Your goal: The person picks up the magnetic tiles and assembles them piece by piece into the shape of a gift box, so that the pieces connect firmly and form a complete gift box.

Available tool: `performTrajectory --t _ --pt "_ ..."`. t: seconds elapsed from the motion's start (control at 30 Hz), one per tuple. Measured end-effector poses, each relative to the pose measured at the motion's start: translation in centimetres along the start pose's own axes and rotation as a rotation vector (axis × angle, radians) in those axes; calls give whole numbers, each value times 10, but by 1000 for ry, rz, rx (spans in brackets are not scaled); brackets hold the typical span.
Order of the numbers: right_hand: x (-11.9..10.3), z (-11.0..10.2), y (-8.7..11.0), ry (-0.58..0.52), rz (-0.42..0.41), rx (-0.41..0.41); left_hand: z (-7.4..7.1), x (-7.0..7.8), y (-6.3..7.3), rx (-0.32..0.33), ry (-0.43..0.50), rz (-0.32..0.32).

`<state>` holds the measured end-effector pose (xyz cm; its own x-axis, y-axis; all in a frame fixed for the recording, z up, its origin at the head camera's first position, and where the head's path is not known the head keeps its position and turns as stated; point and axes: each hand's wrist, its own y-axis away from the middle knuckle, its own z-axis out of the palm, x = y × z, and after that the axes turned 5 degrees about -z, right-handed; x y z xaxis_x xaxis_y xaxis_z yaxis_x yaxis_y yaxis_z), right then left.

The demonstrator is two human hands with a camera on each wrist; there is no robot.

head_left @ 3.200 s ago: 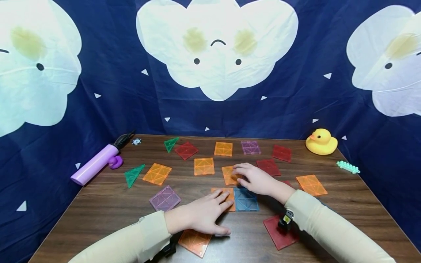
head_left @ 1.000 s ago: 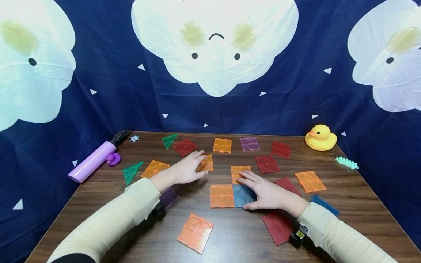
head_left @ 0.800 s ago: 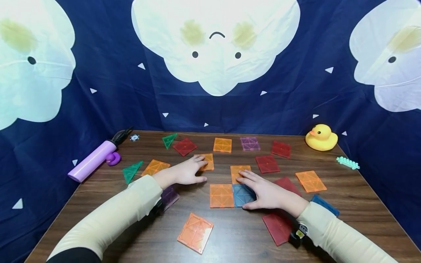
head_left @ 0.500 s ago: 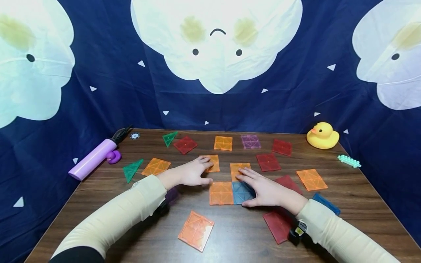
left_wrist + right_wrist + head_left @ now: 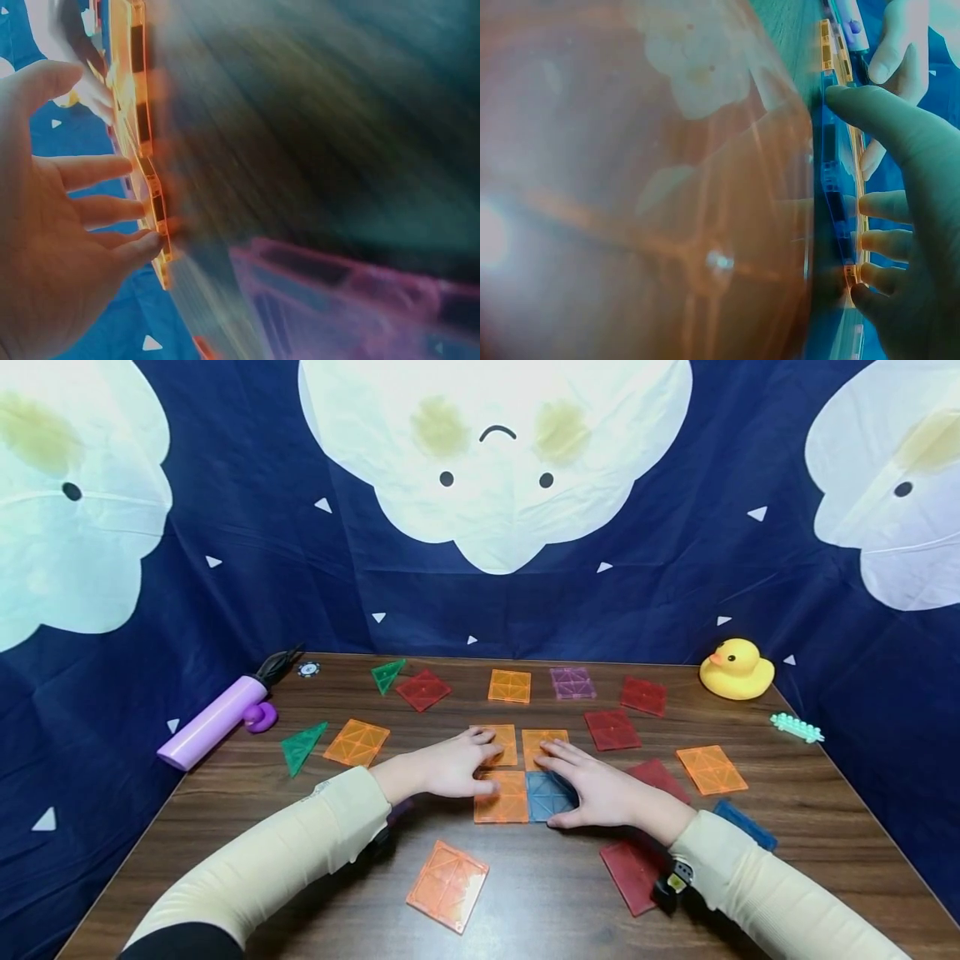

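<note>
Left hand (image 5: 456, 766), right hand (image 5: 600, 787) spread loosely, holding nothing; I'm likely joining orange tiles (image 5: 509, 742), next needing a rightward nudge.

Curtained play space — a wood-grain desk (image 5: 555, 893) walled on three sides by navy cloth (image 5: 300, 602) printed with cloud faces (image 5: 495, 514), and bearing toys: a duck (image 5: 737, 672), coloured tiles (image 5: 506, 808). Whether home, nursery or studio cannot be told.
</note>
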<state>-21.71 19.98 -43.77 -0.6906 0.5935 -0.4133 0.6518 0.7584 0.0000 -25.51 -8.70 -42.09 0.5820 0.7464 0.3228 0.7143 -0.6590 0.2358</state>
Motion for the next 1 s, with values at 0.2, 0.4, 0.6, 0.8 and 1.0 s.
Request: performTrajectory --t 0.2,0.4,0.6,0.8,1.0 --pt "-1 0 -2 1 -13 12 1 9 -2 -5 -6 3" --pt "-2 1 -2 3 -14 14 1 14 0 6 -2 10" --pt "-2 1 -1 12 -9 13 6 17 -1 40 -44 13" --pt "0 -3 0 4 -8 20 15 26 0 73 -123 25" --pt "11 -20 0 4 3 147 25 41 3 60 -160 68"
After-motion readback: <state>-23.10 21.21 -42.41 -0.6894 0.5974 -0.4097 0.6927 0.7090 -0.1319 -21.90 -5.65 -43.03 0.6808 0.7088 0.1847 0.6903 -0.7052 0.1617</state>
